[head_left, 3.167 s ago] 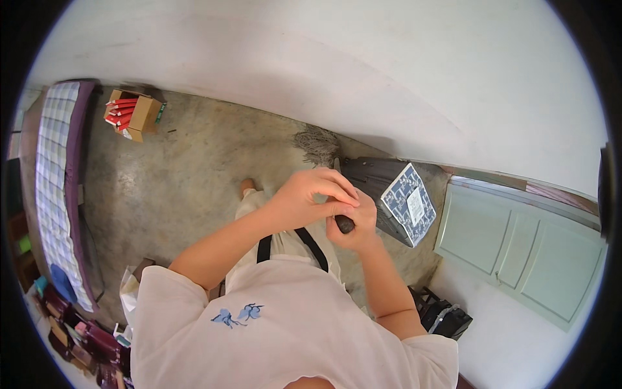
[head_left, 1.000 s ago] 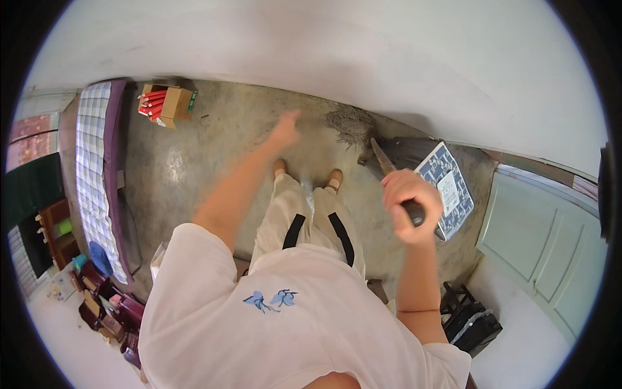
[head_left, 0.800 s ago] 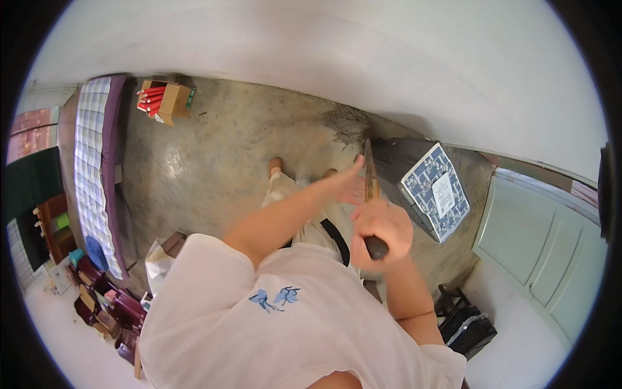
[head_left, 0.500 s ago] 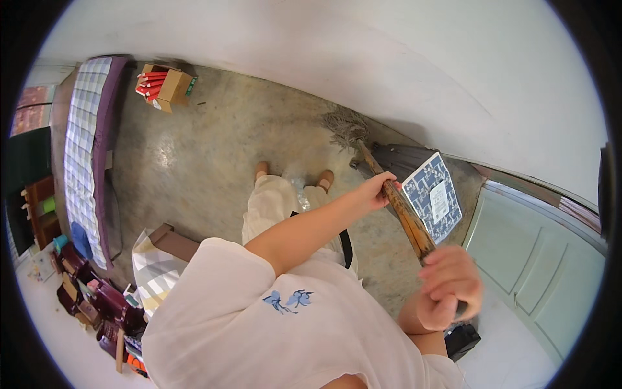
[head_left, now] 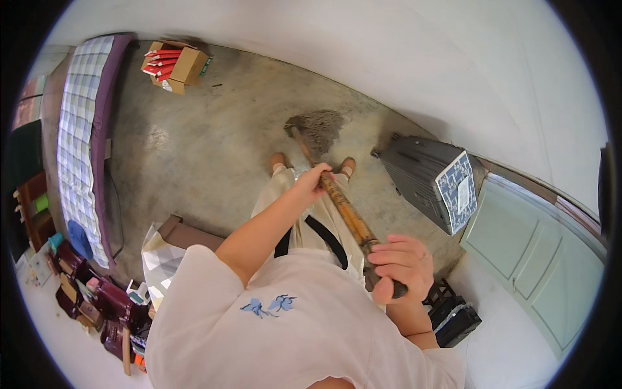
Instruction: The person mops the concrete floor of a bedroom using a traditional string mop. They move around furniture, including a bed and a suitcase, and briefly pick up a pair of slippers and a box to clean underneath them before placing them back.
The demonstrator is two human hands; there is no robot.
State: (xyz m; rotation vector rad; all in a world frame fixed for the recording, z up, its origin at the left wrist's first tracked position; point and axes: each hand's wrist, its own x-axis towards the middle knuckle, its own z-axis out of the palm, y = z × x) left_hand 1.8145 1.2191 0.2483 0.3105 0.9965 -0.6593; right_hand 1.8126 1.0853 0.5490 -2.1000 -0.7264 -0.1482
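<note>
A mop (head_left: 350,214) with a wooden handle slants across the middle of the view, from my body down to the floor. Its grey string head (head_left: 317,129) lies on the concrete just beyond my feet, the strands fanned to the right. Partway down the handle, my left hand (head_left: 313,181) is closed around it. My right hand (head_left: 403,269) is closed around the upper part, close to the dark end, which pokes out below the palm.
To the right, by the wall, stands a dark grey suitcase (head_left: 414,174) with a blue patterned panel (head_left: 459,191) on top. A pale green door (head_left: 528,259) is beyond. A cardboard box (head_left: 189,65) holds red packets at far left, near a bed (head_left: 81,155) with checked bedding.
The mop head has swung left and nearer my feet, away from the wall and suitcase. Both hands moved left with the handle, still gripping it. The suitcase now shows more fully.
</note>
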